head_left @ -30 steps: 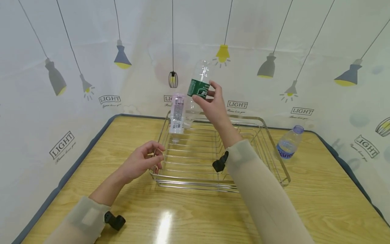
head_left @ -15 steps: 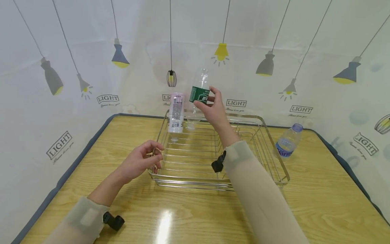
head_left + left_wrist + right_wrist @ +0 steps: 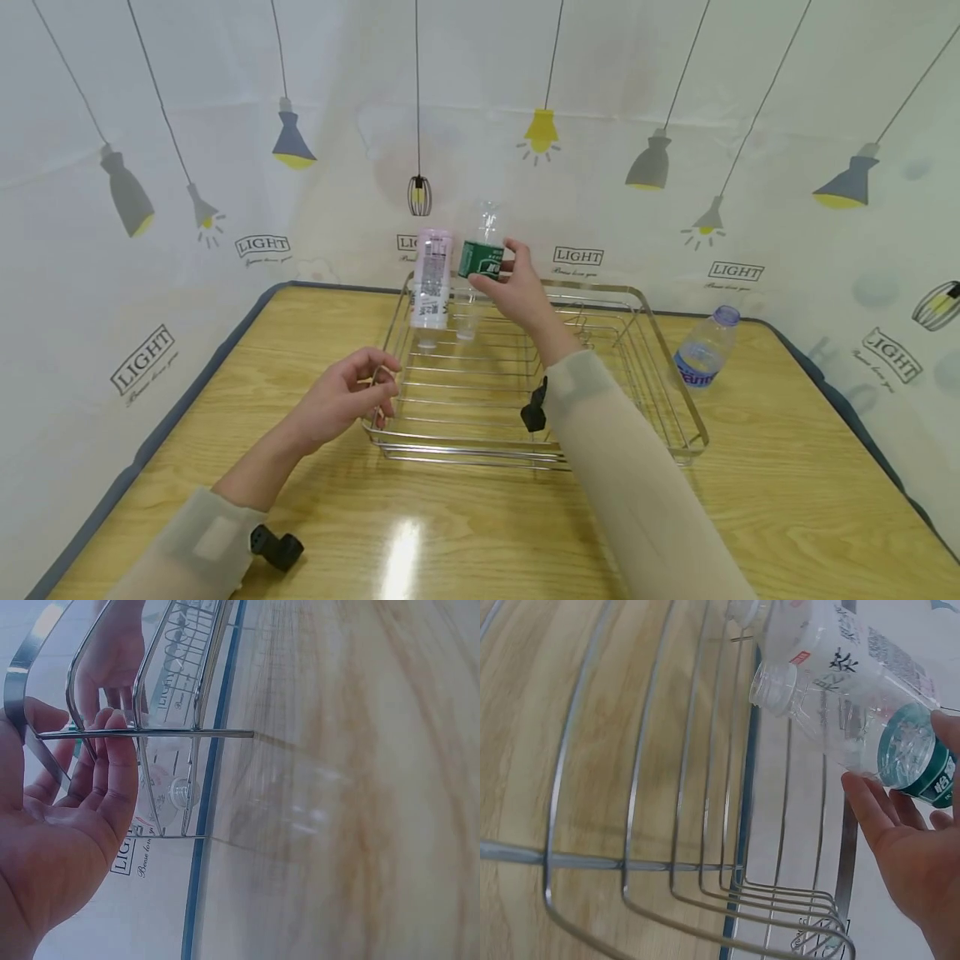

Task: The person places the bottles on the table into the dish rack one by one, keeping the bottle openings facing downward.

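Note:
My right hand (image 3: 517,287) holds a clear plastic bottle (image 3: 481,260) by its green label, thumb and fingers on either side. The bottle is upside down, with its neck inside the back left of a metal wire rack (image 3: 517,439). Close on its left, a pink and white labelled bottle (image 3: 431,275) also leans neck-down in the rack. In the right wrist view both necks show, and the green-labelled bottle (image 3: 911,750) overlaps the other one. My left hand (image 3: 348,396) grips the rack's front left corner; in the left wrist view its fingers (image 3: 116,772) curl about the rim.
Right of the rack, a clear bottle with a blue-purple label (image 3: 705,350) stands upright on the wooden table (image 3: 315,517). Behind the table hangs a pale cloth printed with lamps (image 3: 480,100). Inside the rack, wire dividers rise toward its right side.
My right hand has lowered the green-labelled bottle, moving slightly left, and its neck has come down into the rack beside the pink bottle. The left hand has stayed at the corner.

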Tool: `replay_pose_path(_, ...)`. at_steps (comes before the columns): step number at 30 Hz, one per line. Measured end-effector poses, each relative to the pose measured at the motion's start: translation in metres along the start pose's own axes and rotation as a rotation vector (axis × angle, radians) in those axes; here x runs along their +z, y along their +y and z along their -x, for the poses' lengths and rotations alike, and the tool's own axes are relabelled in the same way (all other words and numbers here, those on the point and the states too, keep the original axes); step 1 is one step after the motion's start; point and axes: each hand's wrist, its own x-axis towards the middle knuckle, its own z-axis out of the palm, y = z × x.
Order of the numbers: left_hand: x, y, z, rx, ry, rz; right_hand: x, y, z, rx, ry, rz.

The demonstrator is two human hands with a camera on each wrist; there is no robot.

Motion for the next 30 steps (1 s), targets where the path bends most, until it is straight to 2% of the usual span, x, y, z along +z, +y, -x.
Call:
replay_pose_path(5, 0.0001, -0.0004, 0.0002, 0.001, 0.003, 0.001, 0.0039, 0.0024, 0.0006, 0.006, -0.029, 0.012)
replay_pose_path(14, 0.0003, 0.0007, 0.0004, 0.005, 0.003, -0.003, 0.0057, 0.004, 0.0011, 0.033, -0.03, 0.041)
replay_pose_path(30, 0.0013, 0.0006, 0.0002, -0.025, 0.016, -0.03, 0.0103, 0.0082, -0.0009, 0.06, -0.046, 0.092)
